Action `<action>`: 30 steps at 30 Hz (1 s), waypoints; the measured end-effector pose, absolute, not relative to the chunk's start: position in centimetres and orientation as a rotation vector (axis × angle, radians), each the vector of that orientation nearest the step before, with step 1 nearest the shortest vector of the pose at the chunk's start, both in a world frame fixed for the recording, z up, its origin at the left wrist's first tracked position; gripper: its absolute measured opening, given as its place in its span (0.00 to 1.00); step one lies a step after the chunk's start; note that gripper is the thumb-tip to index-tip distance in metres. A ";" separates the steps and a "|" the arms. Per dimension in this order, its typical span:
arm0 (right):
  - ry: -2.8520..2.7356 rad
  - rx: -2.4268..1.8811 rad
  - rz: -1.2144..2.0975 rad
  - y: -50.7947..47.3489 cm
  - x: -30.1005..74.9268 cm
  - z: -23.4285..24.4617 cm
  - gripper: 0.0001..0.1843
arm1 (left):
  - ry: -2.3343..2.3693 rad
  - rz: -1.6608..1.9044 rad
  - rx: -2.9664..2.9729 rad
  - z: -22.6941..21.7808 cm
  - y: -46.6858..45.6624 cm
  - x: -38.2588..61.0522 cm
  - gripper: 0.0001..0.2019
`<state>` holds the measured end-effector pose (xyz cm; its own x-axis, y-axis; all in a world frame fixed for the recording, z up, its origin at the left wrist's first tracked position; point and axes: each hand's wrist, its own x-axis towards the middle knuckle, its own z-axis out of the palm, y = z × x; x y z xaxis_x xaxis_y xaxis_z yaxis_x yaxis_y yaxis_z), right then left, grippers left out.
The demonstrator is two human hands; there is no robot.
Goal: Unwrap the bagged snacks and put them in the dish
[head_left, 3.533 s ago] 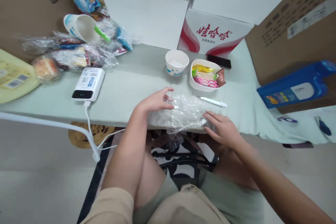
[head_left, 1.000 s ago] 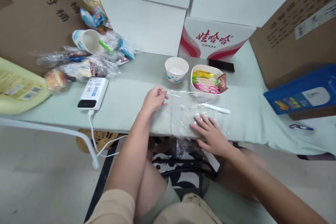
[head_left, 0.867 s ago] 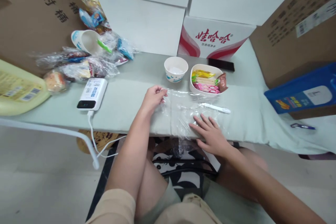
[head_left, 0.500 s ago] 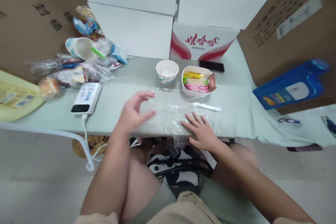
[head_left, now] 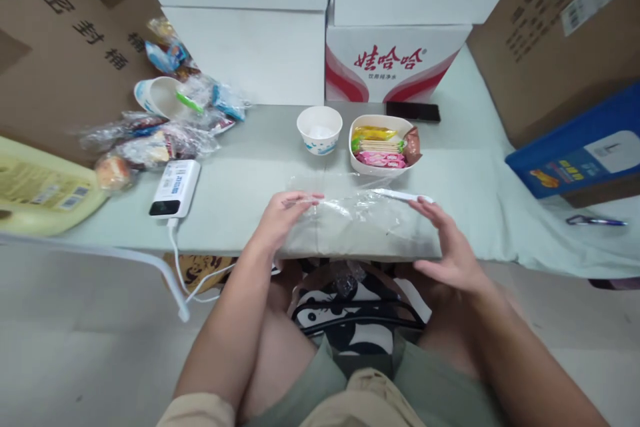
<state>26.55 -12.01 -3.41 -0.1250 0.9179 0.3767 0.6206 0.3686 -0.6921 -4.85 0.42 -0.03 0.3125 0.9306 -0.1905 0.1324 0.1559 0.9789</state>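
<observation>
A clear plastic bag (head_left: 345, 213) lies spread and crinkled along the table's front edge. My left hand (head_left: 285, 217) pinches its left side between thumb and fingers. On the bag's far right edge rests a slim white stick-like tool (head_left: 395, 194), whose exact kind I cannot make out. My right hand (head_left: 450, 250) is open, thumb and fingers apart, with its fingertips at the right end of that tool. Behind the bag stand a white paper cup (head_left: 320, 137) with something whitish inside and a white bowl (head_left: 357, 163) holding yellow, pink and brown wrapped snacks.
A white power bank (head_left: 175, 190) with a cable sits left, near wrapped snacks (head_left: 170, 140) and a tipped paper cup (head_left: 155, 97). A dark phone (head_left: 413, 111) lies before a red-and-white carton (head_left: 395, 63). A blue bottle (head_left: 575, 153) and a pen (head_left: 597, 221) are right.
My left hand has moved right and closed on the bag's edge. My right hand has lifted off the bag and moved right, beside the white tool. The view has shifted slightly.
</observation>
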 end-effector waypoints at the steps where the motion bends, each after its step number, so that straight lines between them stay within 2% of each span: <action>1: -1.844 -1.405 0.527 -11.7 26.4 -3.7 0.47 | 1.097 0.773 1.241 -0.2 0.5 -4.8 0.10; 2: -1.842 -1.451 0.577 -11.3 26.1 -3.8 0.44 | 1.059 0.746 1.213 -0.3 0.7 -4.9 0.10; 5: -1.791 -1.386 0.646 -10.0 24.8 -3.7 0.12 | 0.922 0.662 1.243 -0.2 0.9 -5.7 0.11; 6: -1.767 -1.334 0.648 -9.9 24.6 -3.4 0.07 | 0.891 0.639 1.290 -0.1 1.0 -6.2 0.11; 11: -1.513 -1.249 0.778 -10.8 24.7 -2.6 0.12 | 0.821 0.502 1.561 0.4 0.8 -7.7 0.10; 14: -1.174 -1.296 0.936 -10.9 24.6 -3.4 0.15 | 0.924 0.613 1.442 0.0 0.6 -6.9 0.14; 17: -0.929 -1.222 1.104 -10.0 23.8 -4.2 0.25 | 1.060 0.792 1.153 -0.2 0.4 -5.2 0.19; 20: -0.985 -1.179 1.272 -9.3 22.9 -4.6 0.35 | 1.039 0.820 1.009 0.0 0.3 -4.3 0.18; 23: -1.137 -1.261 1.311 -9.0 22.4 -4.5 0.24 | 0.942 0.795 1.067 0.4 0.3 -4.8 0.13; 27: -1.249 -1.263 1.426 -7.9 22.4 -4.1 0.31 | 0.876 0.736 1.198 0.7 0.5 -6.4 0.11; 30: -1.218 -1.351 1.341 -6.9 22.8 -4.2 0.29 | 0.945 0.620 1.229 0.7 0.7 -7.1 0.12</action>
